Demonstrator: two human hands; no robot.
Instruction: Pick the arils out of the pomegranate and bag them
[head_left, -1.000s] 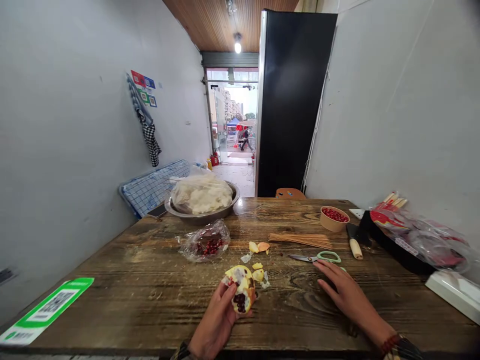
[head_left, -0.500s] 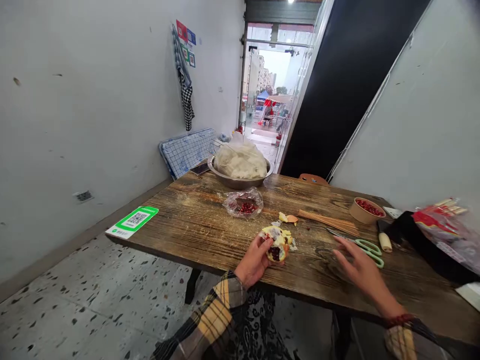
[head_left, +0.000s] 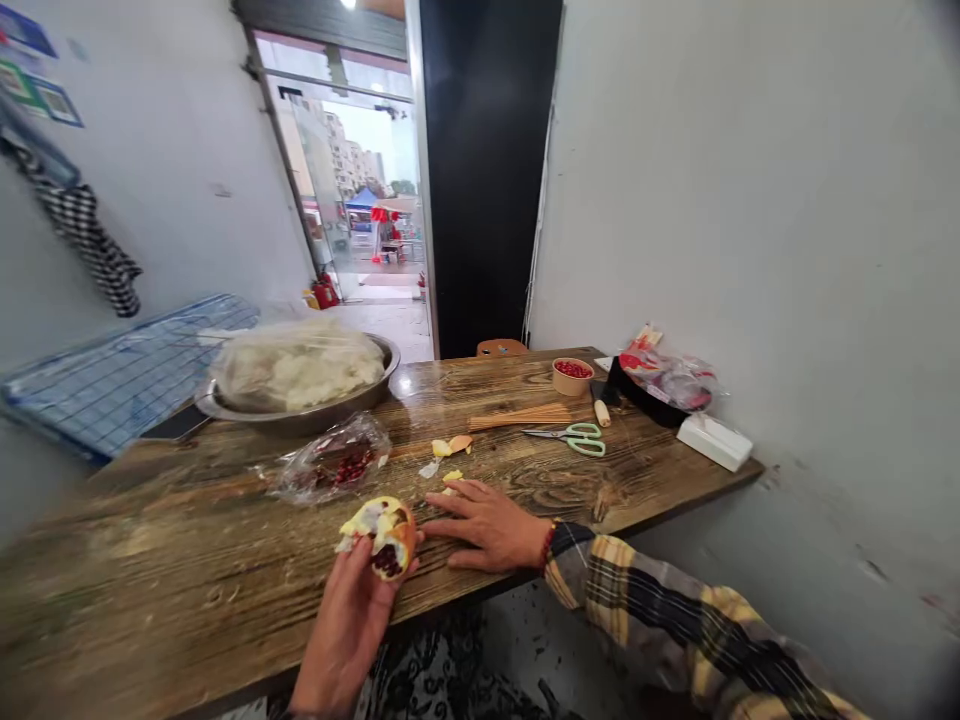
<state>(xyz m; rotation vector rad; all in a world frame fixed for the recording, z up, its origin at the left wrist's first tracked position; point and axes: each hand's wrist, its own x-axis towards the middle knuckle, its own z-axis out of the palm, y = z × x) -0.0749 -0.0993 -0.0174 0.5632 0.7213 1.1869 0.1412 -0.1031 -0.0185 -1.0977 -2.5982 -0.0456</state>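
A partly peeled pomegranate [head_left: 384,530], with dark seeds and pale yellow pith showing, is held in my left hand [head_left: 356,610] above the table's near edge. My right hand [head_left: 491,525] is open just to the right of it, fingers spread and pointing left, low over the wood. Bits of yellow and orange peel [head_left: 452,446] lie beyond the right fingertips, and one scrap sits right beside them. Farther left, a clear plastic bag [head_left: 330,465] lies crumpled with red seeds inside.
Scissors with green handles [head_left: 585,438] and thin wooden sticks [head_left: 519,416] lie to the right, near a paper bowl [head_left: 572,376] of red seeds. A black tray [head_left: 649,390] and white box [head_left: 715,441] stand farther right. A large metal basin [head_left: 300,415] with a bagged pale mass stands left.
My view has turned to the right. My right hand has moved left from near the scissors to beside the pomegranate, which my left hand still holds.
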